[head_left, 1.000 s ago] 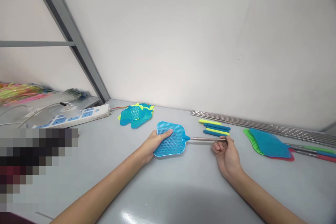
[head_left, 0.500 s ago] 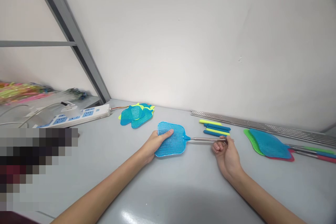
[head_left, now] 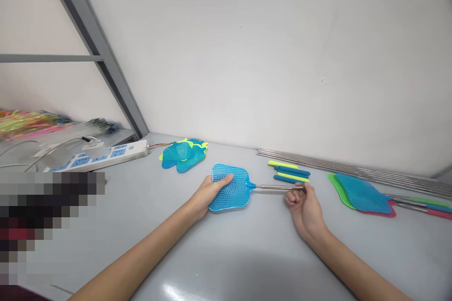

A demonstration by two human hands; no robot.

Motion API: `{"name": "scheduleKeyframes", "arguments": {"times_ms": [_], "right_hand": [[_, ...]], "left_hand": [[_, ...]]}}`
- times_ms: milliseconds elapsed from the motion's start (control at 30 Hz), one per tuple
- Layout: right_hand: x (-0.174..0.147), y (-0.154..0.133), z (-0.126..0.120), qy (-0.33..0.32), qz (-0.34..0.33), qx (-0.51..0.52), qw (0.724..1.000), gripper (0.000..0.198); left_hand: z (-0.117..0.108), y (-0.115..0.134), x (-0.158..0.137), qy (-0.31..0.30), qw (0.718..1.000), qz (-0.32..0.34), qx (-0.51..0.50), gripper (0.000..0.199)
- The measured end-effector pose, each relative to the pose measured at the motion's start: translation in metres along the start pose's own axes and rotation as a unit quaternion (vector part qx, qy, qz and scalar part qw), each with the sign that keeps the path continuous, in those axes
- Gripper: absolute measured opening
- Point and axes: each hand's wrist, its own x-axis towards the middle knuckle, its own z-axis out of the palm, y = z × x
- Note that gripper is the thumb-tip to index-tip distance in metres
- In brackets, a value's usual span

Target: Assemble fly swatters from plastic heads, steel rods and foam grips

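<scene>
A blue fly swatter head lies in my left hand, thumb on top of the mesh and fingers beneath it. From its neck a thin metal rod runs to the right. My right hand is closed around the rod's far end, thumb and fingers pinching it. Just behind that hand rest several yellow and blue handle grips. Beyond my left hand sits a small pile of blue and yellow swatter heads.
Fly swatters in blue, green and red lie at right. Long metal rods line the wall. A white power strip with cables is at left, below a grey metal frame. Colourful packaged items lie far left, beside a pixelated patch.
</scene>
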Motion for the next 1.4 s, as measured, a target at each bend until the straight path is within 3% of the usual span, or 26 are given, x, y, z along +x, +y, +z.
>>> {"name": "scheduleKeyframes", "arguments": {"times_ms": [1400], "right_hand": [[0.0036, 0.0000, -0.0032, -0.023, 0.011, -0.003, 1.000, 0.015]], "left_hand": [[0.0011, 0.0002, -0.0014, -0.004, 1.000, 0.000, -0.013, 0.045]]}}
